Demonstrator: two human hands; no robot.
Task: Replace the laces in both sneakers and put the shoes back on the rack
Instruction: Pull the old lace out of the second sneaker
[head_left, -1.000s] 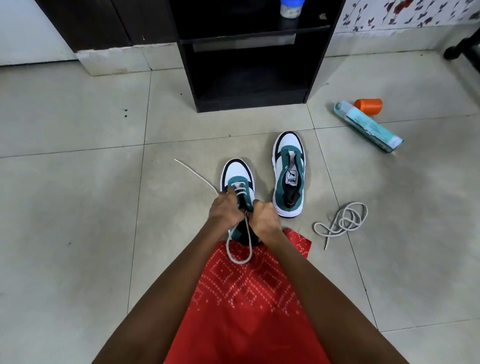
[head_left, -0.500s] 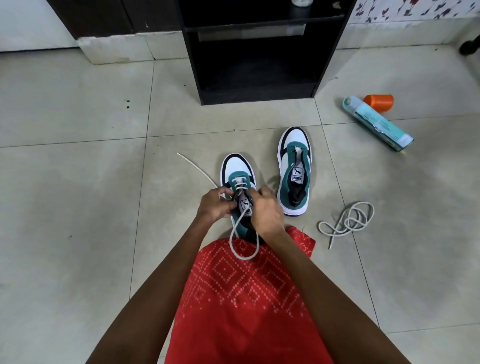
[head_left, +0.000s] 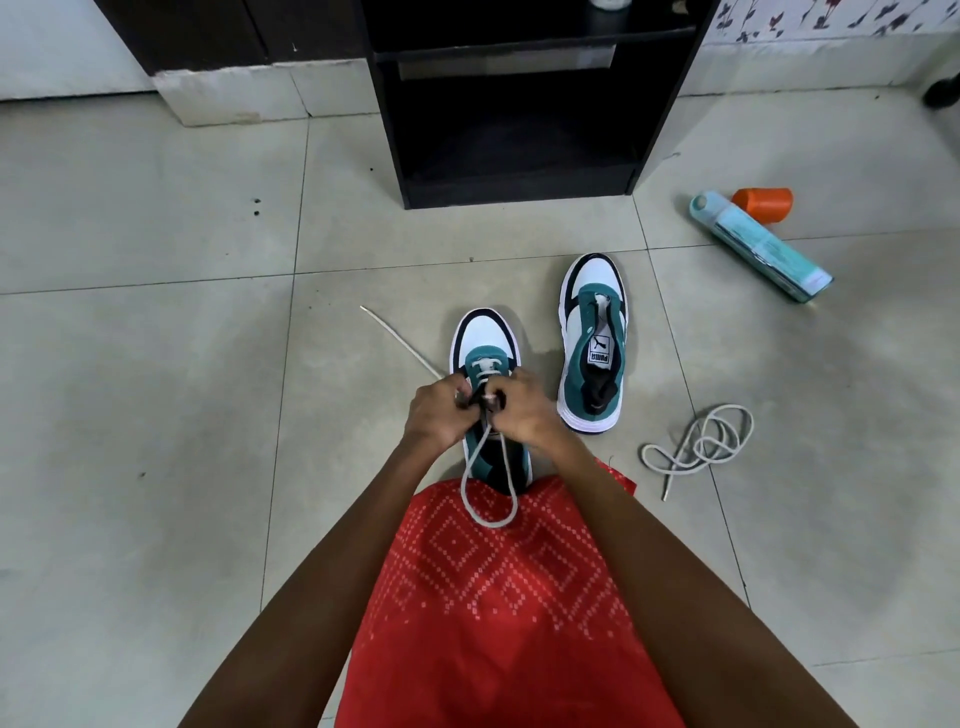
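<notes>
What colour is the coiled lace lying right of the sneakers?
Off-white; coiled lace, clearest in head view.

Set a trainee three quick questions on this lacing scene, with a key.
1. True or false: the left hand and right hand both hold the lace at the near sneaker.
2. How many sneakers stand in the rack?
3. Where is the spare lace? A in the rack; B on the floor, right of the far sneaker; C in the left hand.
Key: 1 true; 2 zero; 3 B.
</notes>
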